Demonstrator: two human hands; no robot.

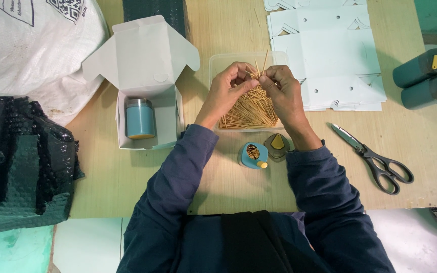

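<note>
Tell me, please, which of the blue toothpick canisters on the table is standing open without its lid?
The small blue canister just below the tray of toothpicks is open, with toothpicks visible inside. The one in the white box and the two at the right edge are capped.

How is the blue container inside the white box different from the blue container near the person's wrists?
The container in the box lies on its side, closed with a silvery lid; the container near the wrists stands upright and open, with sticks visible inside. The first sits inside the open white box; the second stands on the bare table, its lid beside it. Both are blue and round.
</note>
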